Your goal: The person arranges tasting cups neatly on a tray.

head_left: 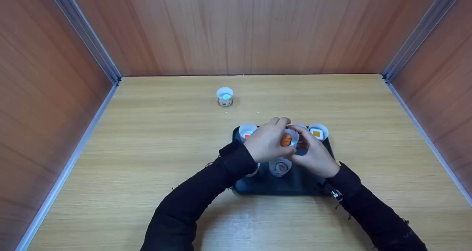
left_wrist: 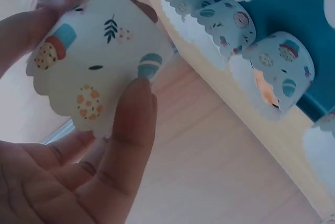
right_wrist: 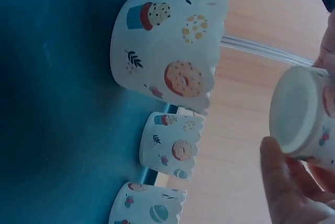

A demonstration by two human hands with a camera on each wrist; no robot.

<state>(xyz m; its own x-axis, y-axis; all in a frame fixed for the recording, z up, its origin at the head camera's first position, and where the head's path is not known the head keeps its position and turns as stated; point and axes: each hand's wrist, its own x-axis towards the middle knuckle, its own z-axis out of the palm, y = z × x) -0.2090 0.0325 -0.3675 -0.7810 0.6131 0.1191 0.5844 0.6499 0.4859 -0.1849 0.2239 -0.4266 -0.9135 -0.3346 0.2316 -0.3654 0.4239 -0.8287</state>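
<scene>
Above the dark teal tray (head_left: pixel 306 182), both hands hold one white paper baking cup (left_wrist: pixel 91 72) printed with cupcakes and cookies. An orange piece (head_left: pixel 285 139) shows inside the cup in the head view; what it is I cannot tell. My left hand (head_left: pixel 267 142) grips the cup from the left, thumb and fingers round its wall. On the other side, my right hand (head_left: pixel 315 155) pinches it, fingertips near the pale base in the right wrist view. The cup hangs clear of the tray there.
Several matching cups stand on the tray, including one with a yellow-brown square (head_left: pixel 316 133) and a front cup (head_left: pixel 280 168). Another cup (head_left: pixel 225 97) with something pale green inside stands alone behind the tray. Wood-grain panels (head_left: pixel 243 30) enclose the tabletop.
</scene>
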